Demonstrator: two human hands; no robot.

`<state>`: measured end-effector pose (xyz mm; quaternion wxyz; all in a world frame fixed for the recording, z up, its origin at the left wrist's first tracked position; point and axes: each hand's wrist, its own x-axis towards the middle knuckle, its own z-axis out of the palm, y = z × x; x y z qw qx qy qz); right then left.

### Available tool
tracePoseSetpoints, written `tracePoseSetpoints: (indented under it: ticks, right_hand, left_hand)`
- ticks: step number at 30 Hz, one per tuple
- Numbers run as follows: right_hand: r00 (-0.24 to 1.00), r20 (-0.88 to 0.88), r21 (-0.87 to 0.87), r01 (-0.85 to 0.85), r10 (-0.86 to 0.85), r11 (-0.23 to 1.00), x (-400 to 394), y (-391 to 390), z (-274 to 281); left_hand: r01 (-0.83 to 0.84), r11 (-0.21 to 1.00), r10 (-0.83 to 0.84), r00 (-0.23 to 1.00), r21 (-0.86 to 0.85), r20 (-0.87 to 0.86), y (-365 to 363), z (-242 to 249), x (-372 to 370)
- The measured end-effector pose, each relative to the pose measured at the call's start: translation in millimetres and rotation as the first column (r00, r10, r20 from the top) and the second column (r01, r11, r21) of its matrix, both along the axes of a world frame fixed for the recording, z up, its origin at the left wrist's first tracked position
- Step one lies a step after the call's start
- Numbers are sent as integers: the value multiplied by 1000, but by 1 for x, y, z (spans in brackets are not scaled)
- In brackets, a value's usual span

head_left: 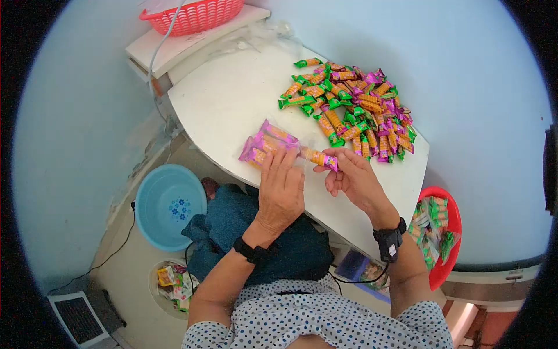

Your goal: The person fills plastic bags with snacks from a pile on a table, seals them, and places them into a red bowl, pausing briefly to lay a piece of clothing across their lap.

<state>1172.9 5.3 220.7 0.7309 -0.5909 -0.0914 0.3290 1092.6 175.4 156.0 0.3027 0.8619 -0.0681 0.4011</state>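
Note:
A clear plastic bag of purple-ended wrapped snack sticks [268,138] lies near the front edge of the white table. My left hand [281,183] is on the bag's near side, its fingers extended together over the plastic; the thumb's grip is mostly hidden. My right hand [356,177] pinches the purple end of a single wrapped snack stick [315,156] between thumb and fingers. That stick's other end is at the bag's right side, where loose clear film shows. Behind the hands, a large pile of wrapped snack sticks [354,104] with green or purple ends covers the table's far right.
The white table [221,110] has a curved left edge. Crumpled clear plastic [250,41] and a red basket [195,18] are at the back left. A blue basin [170,206] and a bin of wrappers [172,285] stand below; a red tub [452,232] holds green-ended packs.

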Motion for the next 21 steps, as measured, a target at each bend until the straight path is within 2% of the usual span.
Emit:
tracePoseSetpoints:
  ticks: [4, 7, 13, 21]
  right_hand:
    - [999, -35, 59, 17, -15, 998, 8, 7, -12]
    - [996, -71, 41, 56, -53, 998, 11, 13, -18]
    - [977, -18, -31, 213, -214, 977, 13, 15, -24]
    - [980, -90, -35, 174, -177, 984, 14, 28, -20]
  left_hand:
    - [8, 1000, -8, 1000, -16, 2, 1, -1, 1]
    - [-2, 1000, 2, 1000, -23, 6, 1, -1, 2]
    - [-7, 999, 8, 1000, -36, 16, 2, -1, 3]
    - [-12, 1000, 12, 1000, -25, 11, 1, -1, 3]
